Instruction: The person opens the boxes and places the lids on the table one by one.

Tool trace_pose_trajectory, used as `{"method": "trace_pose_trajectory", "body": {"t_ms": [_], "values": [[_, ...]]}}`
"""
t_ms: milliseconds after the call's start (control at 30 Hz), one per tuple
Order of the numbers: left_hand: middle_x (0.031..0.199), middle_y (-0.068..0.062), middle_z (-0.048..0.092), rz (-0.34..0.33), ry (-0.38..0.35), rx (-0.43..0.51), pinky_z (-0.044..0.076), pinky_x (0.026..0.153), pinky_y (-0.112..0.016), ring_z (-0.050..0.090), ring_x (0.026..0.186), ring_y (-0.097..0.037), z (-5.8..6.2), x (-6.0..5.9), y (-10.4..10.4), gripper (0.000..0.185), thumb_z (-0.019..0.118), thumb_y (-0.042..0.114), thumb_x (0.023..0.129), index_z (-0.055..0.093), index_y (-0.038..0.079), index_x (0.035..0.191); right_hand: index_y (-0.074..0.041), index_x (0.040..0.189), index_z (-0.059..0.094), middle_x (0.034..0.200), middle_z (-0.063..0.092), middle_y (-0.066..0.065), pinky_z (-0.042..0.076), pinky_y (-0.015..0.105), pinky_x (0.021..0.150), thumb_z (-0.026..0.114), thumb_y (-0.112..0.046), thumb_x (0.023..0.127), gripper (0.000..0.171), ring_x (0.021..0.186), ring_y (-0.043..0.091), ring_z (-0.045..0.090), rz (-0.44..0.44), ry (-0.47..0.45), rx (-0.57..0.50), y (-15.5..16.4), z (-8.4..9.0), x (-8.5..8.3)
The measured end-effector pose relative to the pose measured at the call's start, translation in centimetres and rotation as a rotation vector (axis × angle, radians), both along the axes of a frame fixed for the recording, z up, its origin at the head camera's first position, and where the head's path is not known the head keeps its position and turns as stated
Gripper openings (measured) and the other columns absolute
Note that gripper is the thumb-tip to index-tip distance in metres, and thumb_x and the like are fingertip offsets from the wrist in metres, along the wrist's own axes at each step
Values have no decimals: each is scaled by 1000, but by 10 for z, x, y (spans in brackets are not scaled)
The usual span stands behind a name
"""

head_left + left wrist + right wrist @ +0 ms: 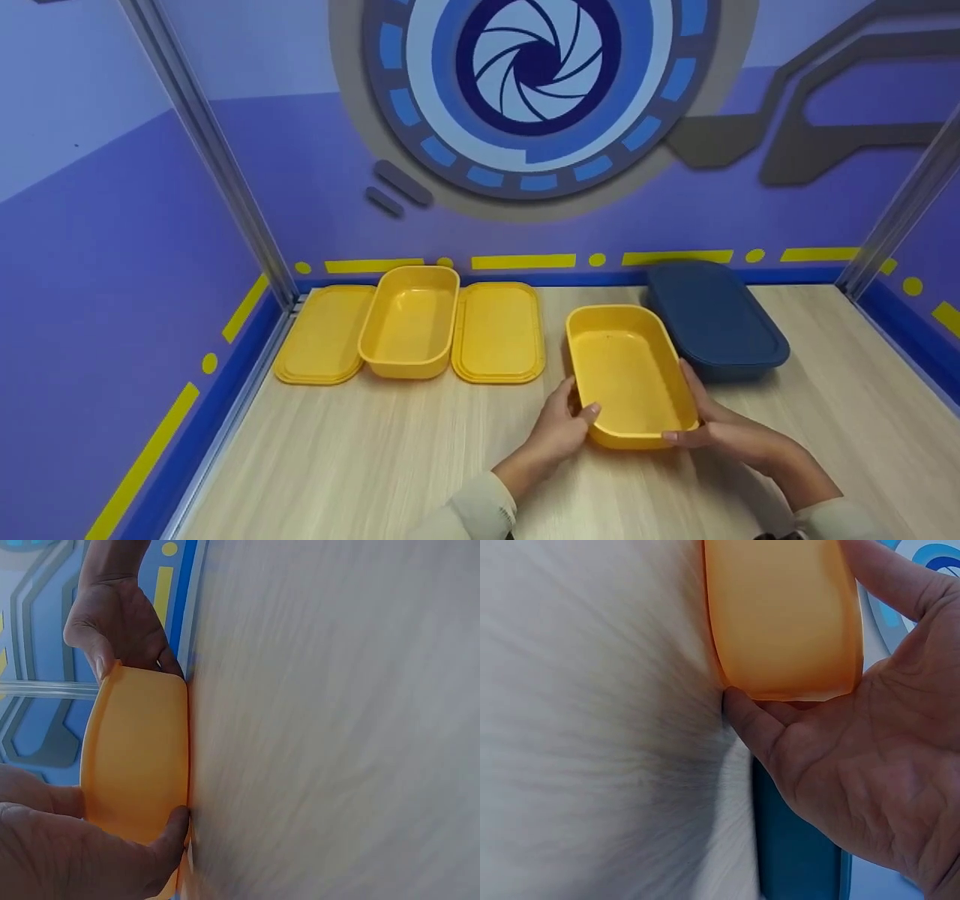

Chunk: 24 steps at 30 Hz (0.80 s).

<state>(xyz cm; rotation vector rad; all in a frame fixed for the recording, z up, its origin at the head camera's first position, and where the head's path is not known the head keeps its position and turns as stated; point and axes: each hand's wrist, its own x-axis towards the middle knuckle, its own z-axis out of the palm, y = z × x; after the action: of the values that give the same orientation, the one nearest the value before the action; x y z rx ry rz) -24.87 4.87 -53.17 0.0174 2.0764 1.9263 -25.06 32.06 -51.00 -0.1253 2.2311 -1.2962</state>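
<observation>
From the head view, both hands close on the near end of an open yellow tub (628, 373) that stands on the pale wooden surface (375, 457), just in front of and touching or nearly touching a dark blue lidded box (712, 319). The left hand (559, 424) curls its thumb over the rim at the near left corner, and the right hand (712, 427) wraps the near right corner, so each grip is clamped on the tub. Further left, a second yellow tub (411, 321) sits between two flat yellow lids (324, 334) (498, 331). My judgement is that the step in hand is taking hold of the tub to lift or shift it; the next move would call for an even two-handed lift that keeps it level and clear of the blue box. From the left wrist view, the tub's wall (139, 750) rests base-down on the surface, the left thumb pressing its lower edge while the right hand (112, 619) grips the far corner. From the right wrist view, the right palm (870, 765) cups the tub's end (780, 615), fingers tucked under its base edge, with the blue box (795, 847) just beside. No brand, label or readable writing shows on any of the things; the wall behind carries only graphic shapes.
</observation>
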Motion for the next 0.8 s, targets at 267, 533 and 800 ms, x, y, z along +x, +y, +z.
{"method": "trace_pose_trajectory", "body": {"t_ms": [267, 533, 800], "values": [[168, -13, 45, 31, -52, 23, 37, 129, -53, 46, 155, -30, -1, 0, 2, 62, 62, 13, 108, 37, 6, 164, -25, 163, -37, 172, -40, 16, -16, 86, 116, 76, -37, 95, 132, 161, 50, -24, -4, -7, -19, 1, -2, 0], [163, -15, 48, 13, -12, 35, 40, 127, -52, 49, 152, -30, 1, 2, 2, 63, 61, 12, 108, 35, 3, 164, -26, 163, -37, 172, -40, 14, -15, 86, 117, 76, -34, 95, 131, 162, 49, -25, 4, 11, -45, 2, -1, 1], [170, -15, 41, 14, -17, -11, 33, 131, -56, 42, 158, -32, 4, 4, 4, 62, 57, 12, 110, 33, 6, 166, -27, 163, -35, 173, -40, 12, -15, 86, 117, 76, -35, 95, 130, 162, 47, -23, -2, 9, -44, 0, 1, 1]]}}
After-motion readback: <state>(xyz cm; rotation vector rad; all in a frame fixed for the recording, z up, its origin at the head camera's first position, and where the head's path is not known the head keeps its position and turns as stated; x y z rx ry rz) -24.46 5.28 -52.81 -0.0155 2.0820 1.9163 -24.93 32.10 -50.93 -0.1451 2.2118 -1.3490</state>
